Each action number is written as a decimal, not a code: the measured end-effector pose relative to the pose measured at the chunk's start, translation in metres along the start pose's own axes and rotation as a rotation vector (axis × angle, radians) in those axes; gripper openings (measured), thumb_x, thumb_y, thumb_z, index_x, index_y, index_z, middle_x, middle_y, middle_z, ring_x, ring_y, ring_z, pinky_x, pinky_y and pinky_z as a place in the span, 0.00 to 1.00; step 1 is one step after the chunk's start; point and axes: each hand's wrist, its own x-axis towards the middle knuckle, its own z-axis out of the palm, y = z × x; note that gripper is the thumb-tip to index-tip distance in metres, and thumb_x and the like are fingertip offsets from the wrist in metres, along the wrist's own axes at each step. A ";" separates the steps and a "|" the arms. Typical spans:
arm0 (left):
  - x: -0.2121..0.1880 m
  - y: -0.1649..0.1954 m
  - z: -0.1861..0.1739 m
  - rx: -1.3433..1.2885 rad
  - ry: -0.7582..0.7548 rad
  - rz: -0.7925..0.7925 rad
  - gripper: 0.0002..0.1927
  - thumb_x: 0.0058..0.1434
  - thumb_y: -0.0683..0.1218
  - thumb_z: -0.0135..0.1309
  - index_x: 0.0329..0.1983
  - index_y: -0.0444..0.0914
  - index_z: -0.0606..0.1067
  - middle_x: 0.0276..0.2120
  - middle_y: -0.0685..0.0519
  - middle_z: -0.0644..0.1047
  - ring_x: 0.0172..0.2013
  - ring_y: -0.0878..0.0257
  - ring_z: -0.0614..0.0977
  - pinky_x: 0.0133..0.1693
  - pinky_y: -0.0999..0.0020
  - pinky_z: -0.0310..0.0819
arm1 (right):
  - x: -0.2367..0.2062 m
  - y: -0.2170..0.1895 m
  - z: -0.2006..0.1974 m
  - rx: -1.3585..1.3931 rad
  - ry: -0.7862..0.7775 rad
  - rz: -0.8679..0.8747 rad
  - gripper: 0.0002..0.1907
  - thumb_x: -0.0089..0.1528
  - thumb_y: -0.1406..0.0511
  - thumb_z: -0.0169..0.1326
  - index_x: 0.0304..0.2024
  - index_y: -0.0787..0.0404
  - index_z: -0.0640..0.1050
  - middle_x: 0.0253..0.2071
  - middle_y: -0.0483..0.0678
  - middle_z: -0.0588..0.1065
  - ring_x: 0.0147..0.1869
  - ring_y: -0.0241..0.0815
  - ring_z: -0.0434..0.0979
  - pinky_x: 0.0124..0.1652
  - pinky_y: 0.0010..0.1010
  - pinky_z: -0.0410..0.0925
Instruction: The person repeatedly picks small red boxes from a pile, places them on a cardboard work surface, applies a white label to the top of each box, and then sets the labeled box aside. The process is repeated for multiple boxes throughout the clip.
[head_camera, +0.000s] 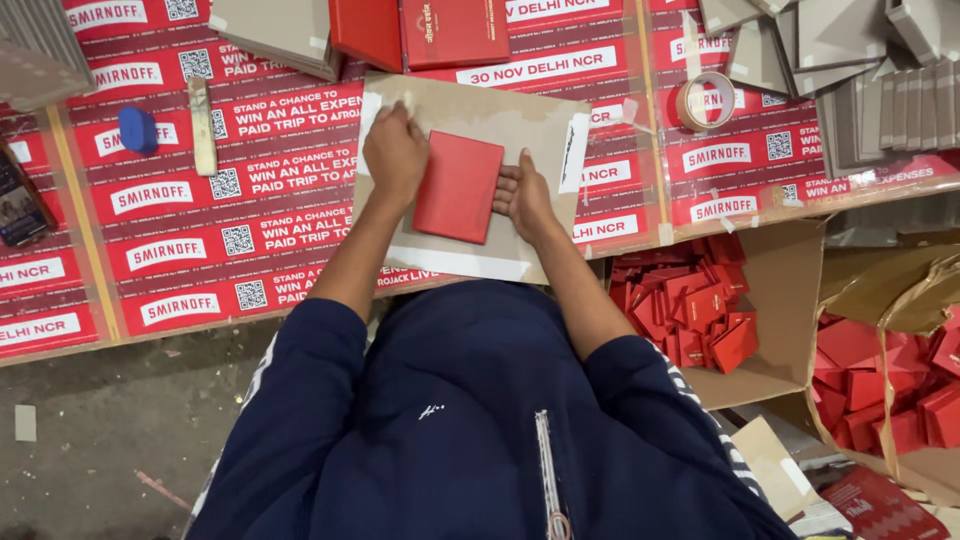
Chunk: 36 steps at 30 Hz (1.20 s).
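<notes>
A flat red square box lies on a brown cardboard sheet at the table's near edge. My left hand is curled and presses on the box's left edge. On the opposite edge, my right hand holds the box with its fingers. The box sits slightly tilted between both hands. White paper strips lie along the sheet's right and near edges.
A red printed sheet covers the table. On it are a tape roll, a blue block, a flat stick, a phone, red boxes and grey board stacks. Two cartons of red boxes stand to the right.
</notes>
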 end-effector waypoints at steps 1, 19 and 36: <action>0.001 0.002 0.000 -0.032 0.054 0.080 0.16 0.60 0.37 0.50 0.50 0.31 0.79 0.39 0.39 0.78 0.39 0.41 0.80 0.40 0.49 0.75 | 0.001 -0.001 0.000 0.024 0.007 0.027 0.51 0.65 0.36 0.28 0.65 0.77 0.64 0.53 0.64 0.78 0.52 0.55 0.82 0.50 0.44 0.75; -0.133 -0.006 -0.021 0.097 -0.461 0.821 0.17 0.55 0.48 0.53 0.47 0.40 0.78 0.39 0.52 0.74 0.46 0.56 0.75 0.47 0.55 0.63 | 0.000 -0.003 0.006 -0.114 0.030 -0.050 0.14 0.64 0.69 0.60 0.49 0.70 0.75 0.42 0.53 0.77 0.37 0.41 0.79 0.39 0.35 0.76; -0.136 0.011 0.017 -0.070 -0.119 0.411 0.17 0.56 0.38 0.50 0.49 0.34 0.78 0.39 0.42 0.73 0.45 0.45 0.75 0.45 0.52 0.72 | 0.009 0.007 0.030 0.190 0.293 -0.346 0.07 0.65 0.73 0.55 0.43 0.73 0.73 0.38 0.56 0.78 0.35 0.44 0.82 0.36 0.35 0.79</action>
